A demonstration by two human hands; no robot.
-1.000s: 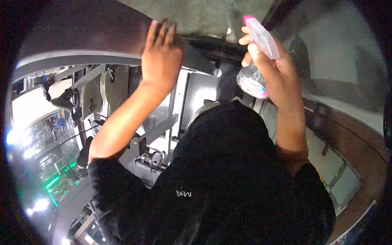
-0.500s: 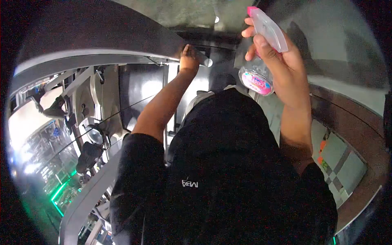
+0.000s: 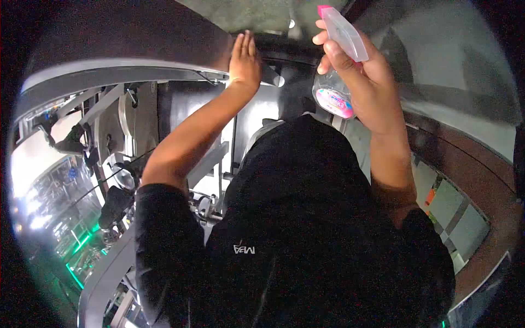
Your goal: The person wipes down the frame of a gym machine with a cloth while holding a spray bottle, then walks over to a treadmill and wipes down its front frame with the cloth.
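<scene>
My left hand [image 3: 245, 63] lies with its fingers stretched out on the dark surface of a long panel [image 3: 131, 35], near the panel's narrow right end. No object shows in it. My right hand [image 3: 363, 82] is wrapped round the neck of a clear spray bottle [image 3: 334, 102]. The bottle has a translucent white trigger head, a pink nozzle at the top and a pink and blue label low on its body. It is held up to the right of the panel, slightly tilted, and touches nothing else that I can see.
Metal frames with bars and joints [image 3: 205, 205] stand below and left of the panel. Green light strips [image 3: 82, 240] glow at the lower left. A brown-edged structure with a window-like opening [image 3: 459, 213] is at the right. Grey-green floor [image 3: 257, 16] shows at the top.
Since one second ago my left hand has moved right along the panel, then slightly back left and up, its fingers now spread flat. My right hand still holds the bottle, shifted slightly left since half a second ago.
</scene>
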